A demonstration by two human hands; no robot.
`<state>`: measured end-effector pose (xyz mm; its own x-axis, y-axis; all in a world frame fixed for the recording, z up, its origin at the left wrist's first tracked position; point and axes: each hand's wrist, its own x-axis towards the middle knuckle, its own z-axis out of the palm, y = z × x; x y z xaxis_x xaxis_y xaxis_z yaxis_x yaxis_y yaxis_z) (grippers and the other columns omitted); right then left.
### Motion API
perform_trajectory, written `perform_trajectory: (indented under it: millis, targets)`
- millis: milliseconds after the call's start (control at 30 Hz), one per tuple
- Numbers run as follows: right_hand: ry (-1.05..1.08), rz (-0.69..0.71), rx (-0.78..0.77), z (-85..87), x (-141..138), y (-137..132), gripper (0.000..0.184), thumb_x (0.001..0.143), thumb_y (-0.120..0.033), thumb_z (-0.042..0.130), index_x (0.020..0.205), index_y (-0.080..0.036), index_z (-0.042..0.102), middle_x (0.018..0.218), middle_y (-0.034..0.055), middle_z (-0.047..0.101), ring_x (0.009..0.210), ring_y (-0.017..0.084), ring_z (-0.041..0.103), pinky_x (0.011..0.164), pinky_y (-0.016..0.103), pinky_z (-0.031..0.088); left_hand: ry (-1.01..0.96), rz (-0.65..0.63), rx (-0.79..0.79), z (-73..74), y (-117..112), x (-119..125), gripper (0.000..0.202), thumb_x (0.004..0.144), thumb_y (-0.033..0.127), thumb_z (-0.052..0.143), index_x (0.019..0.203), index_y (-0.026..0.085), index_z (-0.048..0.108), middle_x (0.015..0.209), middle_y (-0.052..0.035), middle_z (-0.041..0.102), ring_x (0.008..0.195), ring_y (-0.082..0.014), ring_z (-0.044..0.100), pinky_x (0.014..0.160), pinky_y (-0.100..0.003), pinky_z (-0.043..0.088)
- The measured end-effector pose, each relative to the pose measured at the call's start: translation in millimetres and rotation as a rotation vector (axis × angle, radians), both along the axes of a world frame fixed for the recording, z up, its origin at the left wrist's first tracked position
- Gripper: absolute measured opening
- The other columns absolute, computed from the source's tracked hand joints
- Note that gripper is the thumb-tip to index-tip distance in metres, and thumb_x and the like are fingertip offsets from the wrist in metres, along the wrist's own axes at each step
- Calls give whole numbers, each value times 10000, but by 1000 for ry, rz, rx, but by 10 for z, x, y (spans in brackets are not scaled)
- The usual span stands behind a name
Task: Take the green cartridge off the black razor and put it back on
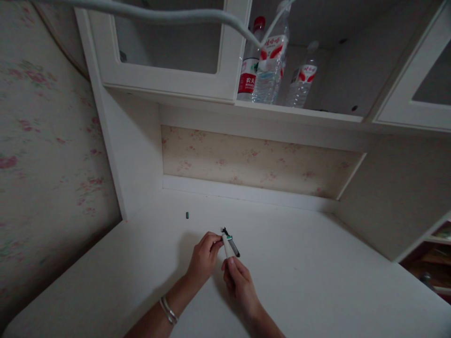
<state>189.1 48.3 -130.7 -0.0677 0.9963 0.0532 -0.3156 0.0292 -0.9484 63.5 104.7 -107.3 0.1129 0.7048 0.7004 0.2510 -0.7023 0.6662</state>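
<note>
My right hand is closed around the lower part of a slim, pale-handled razor that points away from me. My left hand pinches at its upper end, close to a teal-edged part; the fingertips hide exactly what they grip. Just behind and to the right of the razor lies a dark grey handle-like piece with a black forked tip, partly covered. Farther left on the white desk rests a small black-and-teal piece, like a razor cartridge, apart from both hands.
The white desk meets a side panel on the left and another on the right. Overhead, a shelf holds a red-capped bottle and other clear plastic bottles. A thick white cable crosses in front of the cabinet.
</note>
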Motion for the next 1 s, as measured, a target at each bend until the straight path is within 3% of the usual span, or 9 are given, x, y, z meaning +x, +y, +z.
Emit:
perform_trajectory:
  millis: [200, 400, 567, 733, 1000]
  targets:
    - [20, -92, -33, -5, 24, 30, 512, 763, -668, 578, 734, -159, 533, 482, -85, 269, 417, 63, 172, 363, 187, 98, 2, 10, -16, 19, 1, -4, 89, 912, 225, 481, 932, 198, 563, 849, -14, 571, 788, -132, 559, 705, -234, 442]
    - [13, -18, -29, 19, -17, -11, 506, 773, -653, 580, 721, -151, 537, 486, -78, 297, 420, 59, 196, 368, 177, 120, -14, 23, -17, 4, -7, -3, 90, 910, 225, 476, 920, 195, 560, 850, -18, 578, 782, -135, 564, 700, -236, 447]
    - [40, -109, -49, 67, -1, -4, 525, 732, -682, 599, 724, -161, 528, 478, -87, 287, 400, 52, 178, 352, 168, 108, -17, 47, -26, -6, 2, 1, 101, 904, 244, 486, 926, 199, 574, 845, -19, 584, 784, -145, 565, 703, -244, 448]
    - [44, 25, -61, 66, -33, -15, 522, 744, -676, 592, 727, -158, 530, 447, -90, 305, 368, 45, 168, 329, 164, 116, -31, 37, -39, 12, 5, 7, 112, 908, 244, 471, 910, 195, 571, 835, -20, 584, 769, -143, 563, 689, -241, 450]
    - [119, -2, -86, 73, -14, -36, 490, 766, -649, 592, 753, -163, 524, 431, -104, 289, 342, 41, 139, 304, 158, 117, -27, 56, -53, 18, -12, 10, 135, 908, 278, 471, 917, 189, 572, 830, -30, 583, 767, -152, 562, 689, -255, 457]
